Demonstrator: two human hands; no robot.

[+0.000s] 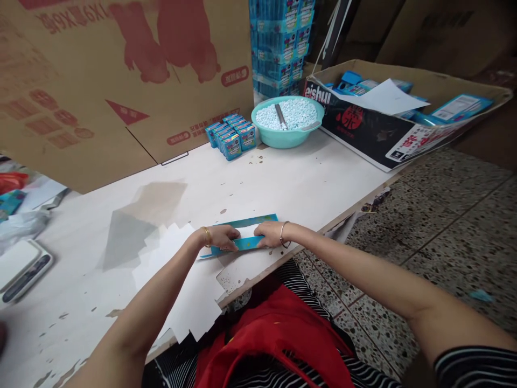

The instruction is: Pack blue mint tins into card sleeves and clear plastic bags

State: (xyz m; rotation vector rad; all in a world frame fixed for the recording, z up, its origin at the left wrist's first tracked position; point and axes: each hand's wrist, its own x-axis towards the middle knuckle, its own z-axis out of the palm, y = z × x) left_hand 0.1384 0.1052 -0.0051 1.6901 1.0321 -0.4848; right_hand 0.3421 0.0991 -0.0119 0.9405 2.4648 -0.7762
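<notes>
Near the table's front edge lies a long blue printed cardboard piece, partly folded up, with a white inside and raised blue long sides. My left hand grips its left part, fingers curled over the near side. At its right end, my right hand is closed on the cardboard, thumb on the inside. Some fingertips of both hands are hidden behind the near side. Overlapping white card sheets with stepped edges lie left of my hands, partly under my left forearm.
Small blue boxes stand in rows beside a turquoise basin of pale pellets with a metal scoop. Behind rise stacked blue packs. A large carton borders the back left, an open carton the right. A scale sits left.
</notes>
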